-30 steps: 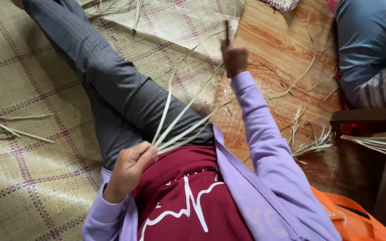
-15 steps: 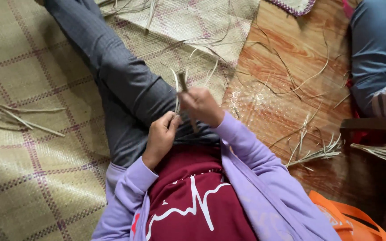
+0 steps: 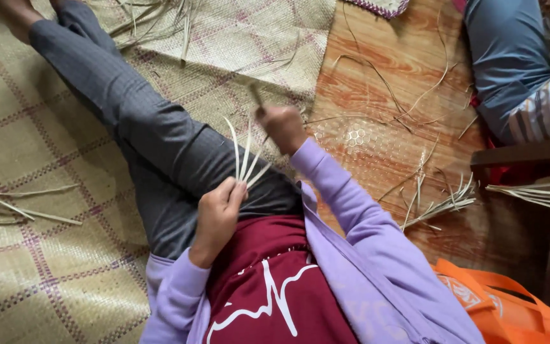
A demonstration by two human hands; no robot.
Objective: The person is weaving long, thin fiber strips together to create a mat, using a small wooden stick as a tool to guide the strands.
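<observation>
Left hand point(image 3: 216, 213) grip clamped on pale strips point(image 3: 244, 153) fanning above; right hand point(image 3: 282, 126) grip closed on thin tool point(image 3: 257, 97) just beyond.

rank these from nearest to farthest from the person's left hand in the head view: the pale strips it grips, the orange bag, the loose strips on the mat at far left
1. Pale strips: pinched in the left hand, fanning up over the lap.
2. Loose strips: lying on the woven mat, off to the left.
3. Orange bag: at the lower right corner, beyond the purple sleeve.

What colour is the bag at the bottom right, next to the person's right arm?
Bright orange; the bag shows best in the head view, at the lower right corner.
</observation>
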